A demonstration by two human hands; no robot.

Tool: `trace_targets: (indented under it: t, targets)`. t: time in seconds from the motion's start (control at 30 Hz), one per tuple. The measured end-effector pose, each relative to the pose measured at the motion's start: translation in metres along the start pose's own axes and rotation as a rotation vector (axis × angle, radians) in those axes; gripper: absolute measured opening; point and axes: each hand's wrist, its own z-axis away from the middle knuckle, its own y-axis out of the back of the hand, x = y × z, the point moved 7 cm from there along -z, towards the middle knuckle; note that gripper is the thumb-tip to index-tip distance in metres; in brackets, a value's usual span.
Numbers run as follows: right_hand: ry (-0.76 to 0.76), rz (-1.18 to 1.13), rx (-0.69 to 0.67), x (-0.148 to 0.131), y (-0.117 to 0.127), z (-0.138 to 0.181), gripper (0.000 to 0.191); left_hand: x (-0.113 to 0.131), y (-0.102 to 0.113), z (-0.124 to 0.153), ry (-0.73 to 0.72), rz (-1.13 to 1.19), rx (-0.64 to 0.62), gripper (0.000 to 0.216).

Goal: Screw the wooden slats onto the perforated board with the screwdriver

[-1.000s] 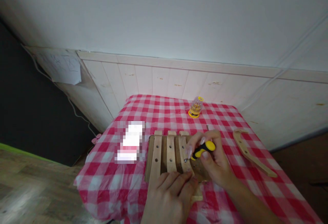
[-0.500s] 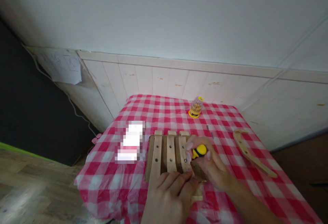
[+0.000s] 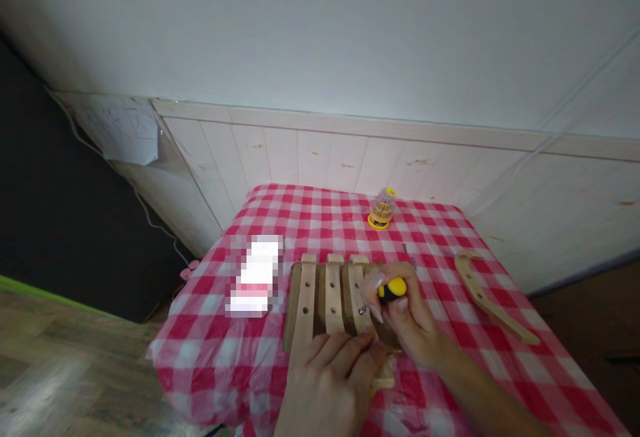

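A yellow-and-black screwdriver [image 3: 393, 290] is gripped in my right hand [image 3: 420, 330], tilted beside the third curved wooden strip [image 3: 358, 290]. Its tip is hidden, close to a screw [image 3: 362, 311] in that strip. My left hand [image 3: 333, 377] lies across the lower part of the strips, fingers curled and pressing on the third one. Two more strips, a first [image 3: 308, 283] and a second [image 3: 333, 290], lie parallel to it with screws or screw holes in them. All three rest on a brown board [image 3: 320, 297].
A similar wooden piece [image 3: 493, 307] lies at the right. Behind the board stands a clear, yellow-trimmed bit case [image 3: 384, 209]. Small metal screws or bits [image 3: 406, 249] lie near it. A blurred-out white rectangle [image 3: 257, 275] is at the left, on the checked tablecloth [image 3: 310, 217].
My right hand and the screwdriver handle have turned slightly, the handle now showing more black and pointing a little further right. My left hand stays pressed on the strip.
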Motion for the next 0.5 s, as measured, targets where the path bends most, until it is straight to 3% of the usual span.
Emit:
trace_targets:
  t: [0.3,0.5]
  targets:
    - [-0.244,-0.288,0.183,0.018,0.006,-0.004,0.042,0.001,0.0,0.001,0.001,0.017,-0.018,0.044]
    - [-0.223,-0.327,0.114,0.017,0.005,-0.006,0.033,-0.001,-0.002,0.003,0.013,0.019,-0.017,0.04]
